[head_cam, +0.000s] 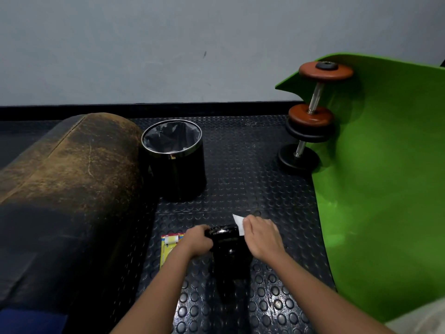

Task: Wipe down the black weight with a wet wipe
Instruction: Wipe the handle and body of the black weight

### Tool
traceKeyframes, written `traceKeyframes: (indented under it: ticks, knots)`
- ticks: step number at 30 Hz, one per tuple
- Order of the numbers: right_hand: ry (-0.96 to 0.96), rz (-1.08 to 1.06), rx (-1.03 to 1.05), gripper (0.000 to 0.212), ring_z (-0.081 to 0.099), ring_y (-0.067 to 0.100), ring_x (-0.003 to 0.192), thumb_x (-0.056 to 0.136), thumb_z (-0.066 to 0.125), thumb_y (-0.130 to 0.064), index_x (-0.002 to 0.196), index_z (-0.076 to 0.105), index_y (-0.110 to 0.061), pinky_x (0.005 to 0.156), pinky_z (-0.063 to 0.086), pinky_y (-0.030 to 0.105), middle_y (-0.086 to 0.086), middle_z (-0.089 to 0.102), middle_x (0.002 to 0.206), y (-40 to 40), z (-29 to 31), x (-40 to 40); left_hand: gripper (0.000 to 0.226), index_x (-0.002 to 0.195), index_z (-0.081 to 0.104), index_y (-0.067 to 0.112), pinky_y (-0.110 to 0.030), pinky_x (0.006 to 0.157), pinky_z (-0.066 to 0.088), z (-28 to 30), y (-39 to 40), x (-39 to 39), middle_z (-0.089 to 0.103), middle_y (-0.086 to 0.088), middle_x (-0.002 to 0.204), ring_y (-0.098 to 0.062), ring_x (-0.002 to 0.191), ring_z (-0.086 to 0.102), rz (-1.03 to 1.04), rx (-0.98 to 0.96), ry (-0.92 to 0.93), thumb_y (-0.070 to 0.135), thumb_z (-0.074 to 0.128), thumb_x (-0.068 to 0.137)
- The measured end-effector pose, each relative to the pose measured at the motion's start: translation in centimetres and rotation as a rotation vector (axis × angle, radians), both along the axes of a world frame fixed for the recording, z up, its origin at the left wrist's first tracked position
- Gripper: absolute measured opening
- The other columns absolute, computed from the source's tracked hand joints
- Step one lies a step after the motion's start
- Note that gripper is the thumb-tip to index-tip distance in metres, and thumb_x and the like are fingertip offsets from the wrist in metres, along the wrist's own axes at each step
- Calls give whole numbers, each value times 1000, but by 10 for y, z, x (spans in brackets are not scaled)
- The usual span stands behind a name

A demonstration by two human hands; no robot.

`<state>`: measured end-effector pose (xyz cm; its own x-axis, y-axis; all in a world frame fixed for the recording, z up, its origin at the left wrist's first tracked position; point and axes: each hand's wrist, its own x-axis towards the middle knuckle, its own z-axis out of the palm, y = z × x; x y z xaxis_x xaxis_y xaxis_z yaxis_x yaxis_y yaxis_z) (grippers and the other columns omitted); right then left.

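Black weight (226,247) stands on the studded floor mat (240,165), near the mat's front edge, roughly mid-width. Left hand (196,242) is clenched round the weight's top left rim, steadying it. Right hand (261,236) pinches the wet wipe (238,224) and presses it on the top right rim; a white corner sticks out past the fingers.

Risks, judged from this pose:
- Weight looks upright on a narrow base, so a hard sideways wipe could tip it or roll it toward the green mat (385,189) if the left grip loosens.
- A wet surface makes that left grip slippery; a drop onto the floor is likely then.
- Wipe is small and bunched, so lower faces may get missed. The bottom is dark, and I cannot tell whether it is clean.
- Fingers near the rim could get pinched if it shifts.

Around:
- Yellow wipe packet (169,247) lies flat just left of the weight, partly under the left wrist.
- Black bin (174,162) with liner sits behind, well apart, with an open path for tossing the wipe.
- Worn brown bolster (72,165) fills the left edge.
- Dumbbell (310,116) with brown and black plates leans at the far right corner against the green mat.

Nothing blocks the wiping hand.
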<state>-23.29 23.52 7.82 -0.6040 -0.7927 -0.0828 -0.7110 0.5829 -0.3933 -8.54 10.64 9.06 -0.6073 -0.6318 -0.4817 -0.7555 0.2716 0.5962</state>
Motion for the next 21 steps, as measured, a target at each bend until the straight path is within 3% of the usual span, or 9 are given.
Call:
traceKeyframes:
  ticks: [3,6,10,13,17,21]
  knots:
    - [30,146,-49,39,42,14,133,106,19,-36,114,56,-25,122,16,37,-7,59,125,-1,-3,12,45,105,70,25,-36,93,50,-8,-7,2,69,-1,109,-19,100,62,136,130,127,28,43,68]
    - [9,230,-56,46,23,8,147,107,19,-36,145,45,-29,122,5,31,-13,44,149,6,2,2,53,111,68,25,-42,103,43,-22,-6,5,66,1,118,-20,112,58,233,194,214,45,39,71]
    - [-23,123,32,43,27,13,146,106,24,-35,142,49,-30,119,17,35,-9,49,147,24,2,-30,52,136,50,13,-35,110,34,-10,10,9,51,-4,140,-22,131,45,278,191,254,46,35,99]
    - [-54,54,31,43,38,20,138,106,27,-34,134,57,-23,113,28,36,-2,54,139,18,4,-27,50,138,48,12,-35,108,36,-13,9,4,51,-8,140,-24,130,46,273,156,236,43,35,100]
    - [98,71,-20,40,41,16,114,103,30,-35,116,65,-20,105,33,34,-3,44,120,-2,5,-1,49,135,51,12,-37,107,38,-19,5,1,56,-9,135,-25,126,49,275,136,221,42,35,101]
    - [77,201,-96,34,45,13,107,104,32,-36,126,57,-29,106,29,33,-10,48,116,-3,4,4,45,130,56,12,-32,102,42,-21,5,1,62,-7,127,-22,119,55,282,123,254,40,38,100]
